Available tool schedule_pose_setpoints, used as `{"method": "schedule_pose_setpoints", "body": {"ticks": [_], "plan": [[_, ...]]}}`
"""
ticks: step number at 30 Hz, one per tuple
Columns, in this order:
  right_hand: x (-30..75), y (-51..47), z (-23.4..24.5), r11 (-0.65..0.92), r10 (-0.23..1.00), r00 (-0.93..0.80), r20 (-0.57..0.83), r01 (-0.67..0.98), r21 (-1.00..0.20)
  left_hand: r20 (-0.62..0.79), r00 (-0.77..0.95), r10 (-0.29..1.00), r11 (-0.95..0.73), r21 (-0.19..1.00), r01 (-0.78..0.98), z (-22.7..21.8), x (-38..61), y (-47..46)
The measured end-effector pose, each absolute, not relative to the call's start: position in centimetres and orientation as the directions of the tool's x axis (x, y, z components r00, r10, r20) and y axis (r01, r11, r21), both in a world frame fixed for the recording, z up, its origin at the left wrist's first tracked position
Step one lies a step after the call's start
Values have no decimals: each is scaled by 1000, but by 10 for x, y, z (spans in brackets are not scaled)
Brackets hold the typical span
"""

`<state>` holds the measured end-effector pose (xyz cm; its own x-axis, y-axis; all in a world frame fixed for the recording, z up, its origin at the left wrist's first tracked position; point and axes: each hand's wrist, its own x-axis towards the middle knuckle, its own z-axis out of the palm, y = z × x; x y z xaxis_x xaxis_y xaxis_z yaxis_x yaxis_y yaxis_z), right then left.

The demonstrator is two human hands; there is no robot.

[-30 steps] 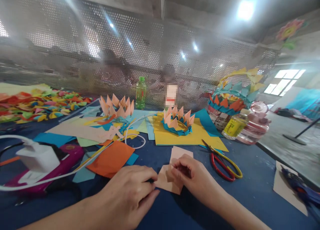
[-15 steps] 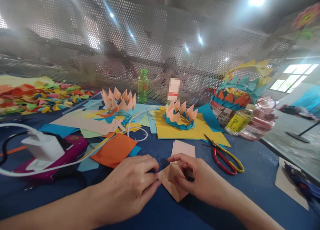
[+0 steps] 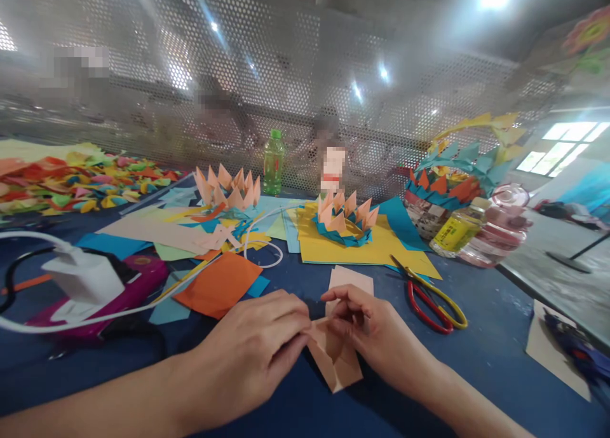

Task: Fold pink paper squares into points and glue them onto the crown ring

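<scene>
Peach paper piece (image 3: pixel 336 362), just before the scissors (image 3: pixel 431 304), is pinched by left hand (image 3: pixel 248 355) and right hand (image 3: pixel 376 336); uneven finger pressure could skew the crease.

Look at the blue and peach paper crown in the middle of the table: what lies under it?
The paper crown sits on a yellow sheet, which overlaps teal paper on the blue table. What lies beneath the yellow sheet is covered.
</scene>
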<state>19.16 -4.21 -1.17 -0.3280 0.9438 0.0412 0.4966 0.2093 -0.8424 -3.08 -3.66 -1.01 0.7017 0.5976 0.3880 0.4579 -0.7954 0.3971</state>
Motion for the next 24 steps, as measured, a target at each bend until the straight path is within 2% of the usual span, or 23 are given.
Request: {"method": "schedule_pose_setpoints", "body": {"ticks": [2,5,10,13,16,19,24], "plan": [[191,-44,-9,273,928,-361,95,483,-832,348,634,691,-697,553,456,-7,-29,-37],[189,-47,-6,354,902,-396,172,451,-820,169,597,784,-495,750,439,-1,-27,-37],[188,-50,-7,328,935,-281,216,457,-827,-32,563,826,-197,919,340,-1,-23,-32],[190,-51,-6,314,934,-302,192,434,-845,-55,540,840,-102,961,257,-3,-23,-24],[191,-51,-5,402,901,-332,280,391,-828,22,577,817,-168,965,200,-1,-25,-19],[190,-50,-5,587,803,-408,434,421,-692,55,631,774,-256,939,231,4,-25,-21],[186,-52,-6,760,647,-559,519,412,-503,0,679,734,-254,927,274,9,-21,-29]]}}
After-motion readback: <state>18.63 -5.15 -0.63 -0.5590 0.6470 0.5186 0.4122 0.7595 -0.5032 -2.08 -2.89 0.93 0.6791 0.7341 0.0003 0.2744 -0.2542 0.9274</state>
